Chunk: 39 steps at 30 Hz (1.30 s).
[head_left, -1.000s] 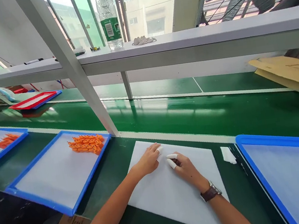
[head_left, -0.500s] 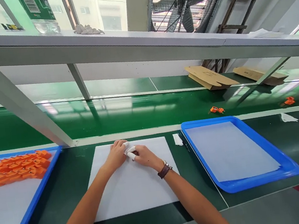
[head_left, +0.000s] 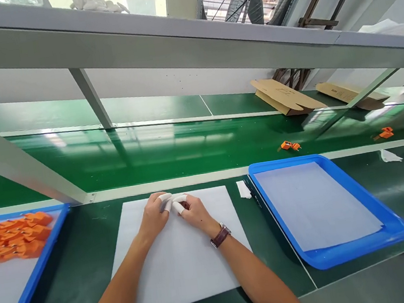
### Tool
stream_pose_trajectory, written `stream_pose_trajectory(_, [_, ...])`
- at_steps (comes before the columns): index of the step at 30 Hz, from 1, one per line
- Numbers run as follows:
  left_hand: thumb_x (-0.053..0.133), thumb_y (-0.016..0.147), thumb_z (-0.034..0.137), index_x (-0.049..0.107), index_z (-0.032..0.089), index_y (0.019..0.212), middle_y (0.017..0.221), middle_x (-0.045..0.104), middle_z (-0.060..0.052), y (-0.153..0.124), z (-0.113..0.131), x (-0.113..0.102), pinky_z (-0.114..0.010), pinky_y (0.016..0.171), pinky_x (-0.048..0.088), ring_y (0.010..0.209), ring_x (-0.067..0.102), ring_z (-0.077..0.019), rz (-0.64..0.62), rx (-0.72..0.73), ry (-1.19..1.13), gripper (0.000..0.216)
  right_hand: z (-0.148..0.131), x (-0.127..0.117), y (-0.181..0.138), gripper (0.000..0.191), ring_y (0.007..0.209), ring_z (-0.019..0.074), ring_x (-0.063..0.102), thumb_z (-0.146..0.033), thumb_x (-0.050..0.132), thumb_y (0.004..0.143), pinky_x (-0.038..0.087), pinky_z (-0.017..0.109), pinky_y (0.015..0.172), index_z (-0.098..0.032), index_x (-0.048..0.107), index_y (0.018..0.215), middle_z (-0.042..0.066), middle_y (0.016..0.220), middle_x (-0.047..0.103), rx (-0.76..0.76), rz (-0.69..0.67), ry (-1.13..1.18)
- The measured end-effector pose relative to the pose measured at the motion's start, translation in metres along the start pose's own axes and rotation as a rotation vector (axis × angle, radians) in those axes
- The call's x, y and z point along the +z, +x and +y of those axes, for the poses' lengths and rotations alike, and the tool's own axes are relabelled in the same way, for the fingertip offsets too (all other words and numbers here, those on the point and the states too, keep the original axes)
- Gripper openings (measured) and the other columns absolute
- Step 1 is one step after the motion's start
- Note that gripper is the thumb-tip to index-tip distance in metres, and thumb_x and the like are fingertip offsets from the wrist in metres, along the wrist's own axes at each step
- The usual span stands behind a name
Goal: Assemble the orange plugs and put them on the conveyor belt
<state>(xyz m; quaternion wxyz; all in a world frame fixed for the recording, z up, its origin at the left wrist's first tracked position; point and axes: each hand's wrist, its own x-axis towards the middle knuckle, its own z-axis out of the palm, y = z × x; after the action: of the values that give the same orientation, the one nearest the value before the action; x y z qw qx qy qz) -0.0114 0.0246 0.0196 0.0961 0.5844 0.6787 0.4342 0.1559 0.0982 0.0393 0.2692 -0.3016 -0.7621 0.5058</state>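
My left hand and my right hand meet near the far edge of a white paper sheet. White finger cots cover the thumb and a finger on each hand. The fingertips of both hands are pinched and almost touch each other. Whatever they may hold between them is too small or hidden to make out. A brown-strapped watch circles my right wrist.
On the left, a blue tray bears rows of orange plug-like parts. A paper-lined blue tray lies at right. Beyond the bench, two orange pieces rest on a green belt. A metal shelf beam crosses above.
My left fingers have gone from flatter on the paper to a raised pinch beside the right fingertips. The view has tilted down, and the left tray sits further left in it.
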Motion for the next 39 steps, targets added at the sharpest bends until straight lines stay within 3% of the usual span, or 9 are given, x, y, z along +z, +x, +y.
stream_pose_trajectory(5, [0.056, 0.084, 0.017, 0.068, 0.025, 0.104, 0.114, 0.067, -0.006, 0.0, 0.008, -0.001, -0.034, 0.084, 0.054, 0.101, 0.065, -0.0229, 0.037, -0.07, -0.041, 0.024, 0.001, 0.004, -0.001, 0.018, 0.067, 0.0153, 0.052, -0.023, 0.053, 0.091, 0.043, 0.028, 0.062, -0.024, 0.07, 0.099, 0.001, 0.084, 0.061, -0.065, 0.002, -0.06])
stream_pose_trajectory(11, [0.059, 0.086, 0.024, 0.067, 0.024, 0.095, 0.096, 0.068, -0.003, 0.0, 0.02, -0.007, -0.025, 0.053, 0.045, 0.068, 0.06, -0.0152, 0.142, -0.187, -0.057, 0.012, 0.005, 0.01, -0.009, 0.02, 0.078, 0.0182, 0.056, -0.016, 0.051, 0.092, 0.047, 0.03, 0.07, -0.022, 0.065, 0.106, 0.005, 0.095, 0.061, -0.265, -0.043, -0.309])
stream_pose_trajectory(16, [0.057, 0.088, 0.025, 0.068, 0.023, 0.097, 0.091, 0.065, -0.003, -0.001, 0.021, -0.005, -0.026, 0.055, 0.045, 0.059, 0.053, -0.0126, 0.104, -0.154, -0.05, 0.014, 0.007, 0.018, -0.015, 0.016, 0.088, 0.0234, 0.055, -0.008, 0.051, 0.088, 0.049, 0.035, 0.075, -0.019, 0.063, 0.088, 0.011, 0.097, 0.06, -0.392, -0.065, -0.513])
stream_pose_trajectory(21, [0.053, 0.083, 0.011, 0.068, 0.023, 0.101, 0.095, 0.064, -0.003, -0.003, 0.012, -0.004, -0.027, 0.061, 0.045, 0.063, 0.052, -0.0127, -0.017, -0.083, 0.021, 0.026, 0.01, 0.02, -0.013, 0.015, 0.091, 0.0241, 0.054, -0.009, 0.051, 0.089, 0.051, 0.037, 0.079, -0.019, 0.063, 0.09, 0.011, 0.098, 0.059, -0.42, -0.06, -0.467])
stream_pose_trajectory(25, [0.051, 0.079, 0.006, 0.068, 0.022, 0.101, 0.098, 0.064, -0.003, -0.004, 0.011, -0.006, -0.026, 0.062, 0.044, 0.065, 0.051, -0.0119, -0.038, -0.074, 0.043, 0.033, 0.011, 0.018, -0.012, 0.013, 0.091, 0.0235, 0.055, -0.011, 0.052, 0.09, 0.051, 0.038, 0.081, -0.018, 0.063, 0.088, 0.01, 0.097, 0.059, -0.424, -0.067, -0.392])
stream_pose_trajectory(32, [0.055, 0.086, 0.016, 0.069, 0.022, 0.096, 0.096, 0.066, -0.002, -0.003, 0.011, -0.006, -0.025, 0.06, 0.046, 0.062, 0.053, -0.0109, 0.005, -0.082, 0.051, 0.019, 0.01, 0.0, -0.008, 0.017, 0.073, 0.0139, 0.056, -0.01, 0.06, 0.087, 0.051, 0.028, 0.068, -0.021, 0.067, 0.098, 0.004, 0.098, 0.061, -0.37, -0.106, -0.2])
stream_pose_trajectory(36, [0.053, 0.091, 0.024, 0.067, 0.02, 0.098, 0.098, 0.066, -0.004, -0.006, 0.009, -0.007, -0.025, 0.06, 0.049, 0.068, 0.058, -0.0129, 0.07, -0.103, 0.064, 0.016, 0.011, -0.008, -0.003, 0.024, 0.076, 0.0131, 0.059, -0.008, 0.054, 0.088, 0.049, 0.025, 0.066, -0.022, 0.07, 0.101, 0.003, 0.098, 0.063, -0.273, -0.108, -0.028])
stream_pose_trajectory(39, [0.052, 0.09, 0.02, 0.066, 0.02, 0.107, 0.107, 0.064, -0.006, -0.008, 0.008, -0.006, -0.026, 0.06, 0.049, 0.068, 0.057, -0.0124, 0.086, -0.096, 0.099, 0.022, 0.011, -0.007, -0.003, 0.026, 0.076, 0.0135, 0.058, -0.007, 0.053, 0.087, 0.047, 0.025, 0.066, -0.022, 0.07, 0.101, 0.002, 0.094, 0.063, -0.252, -0.092, -0.002])
